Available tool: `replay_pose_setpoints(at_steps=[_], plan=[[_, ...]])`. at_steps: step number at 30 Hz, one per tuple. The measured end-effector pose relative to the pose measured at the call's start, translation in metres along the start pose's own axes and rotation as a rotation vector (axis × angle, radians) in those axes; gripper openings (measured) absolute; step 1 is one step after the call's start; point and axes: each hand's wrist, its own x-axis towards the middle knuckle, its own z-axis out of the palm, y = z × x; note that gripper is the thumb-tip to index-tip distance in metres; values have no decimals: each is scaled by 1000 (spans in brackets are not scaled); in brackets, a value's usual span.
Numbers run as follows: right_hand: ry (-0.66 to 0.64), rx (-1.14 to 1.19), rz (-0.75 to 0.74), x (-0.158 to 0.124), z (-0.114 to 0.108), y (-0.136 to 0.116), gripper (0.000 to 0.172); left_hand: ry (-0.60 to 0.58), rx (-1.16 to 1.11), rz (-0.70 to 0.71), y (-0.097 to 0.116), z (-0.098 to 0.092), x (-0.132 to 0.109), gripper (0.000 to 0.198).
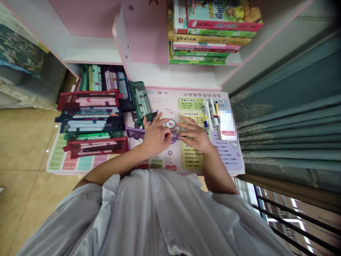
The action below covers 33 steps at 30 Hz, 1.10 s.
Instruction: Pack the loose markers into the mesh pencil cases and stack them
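Note:
A purple zip pencil pouch (135,132) lies lengthwise on the desk mat in front of me, partly covered by my hands. My left hand (156,137) is closed in a pinch on the pouch near its right part, the other fingers raised. At the pouch's right end, the thumb and fingertips of my right hand (197,137) meet on its edge. What is inside the purple pouch is hidden. Just beyond my left hand lies a green mesh pouch (142,103) with several markers in it.
Stacked mesh pouches of pens (92,122) cover the desk's left side; more pen pouches (103,80) stand in the cubby behind. Loose markers (210,115) and a phone (227,126) lie to the right. Books (213,39) are piled on the shelf. A curtain (287,117) hangs at right.

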Motion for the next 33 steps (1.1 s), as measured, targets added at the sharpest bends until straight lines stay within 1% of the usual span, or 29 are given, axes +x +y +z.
replay_pose_setpoints(at_steps=[10,15,23,29,33], plan=[[-4,5,-22,1,0,0,9,-20,4,-1,0,-4,-2,14],[10,-7,-55,1,0,0,10,-24,4,-4,-1,-5,-2,15],[-11,-16,-28,0,-2,1,12,-37,15,-22,-2,-6,-2,15],[11,-22,-60,0,-2,0,10,-62,27,-38,-1,-8,-2,16],[4,-19,-43,0,-2,0,10,-67,25,-36,-1,-9,-2,16]])
